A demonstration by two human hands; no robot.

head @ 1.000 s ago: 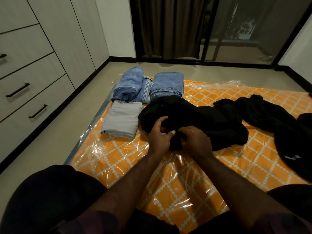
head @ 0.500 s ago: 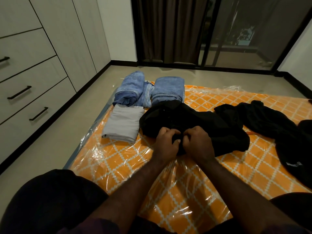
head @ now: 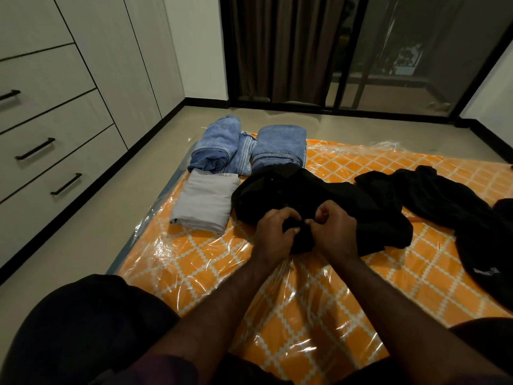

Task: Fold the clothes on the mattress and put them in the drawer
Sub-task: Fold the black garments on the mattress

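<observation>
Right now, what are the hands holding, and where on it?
Both hands, left and right, pinch the crumpled black garment at its near edge, side by side; which part of the garment cannot be told.

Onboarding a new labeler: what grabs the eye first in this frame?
The orange patterned mattress under shiny plastic wrap fills the middle. At its centre the left hand and right hand pinch a crumpled black garment. Folded jeans and a folded grey cloth lie at the far-left corner.
</observation>
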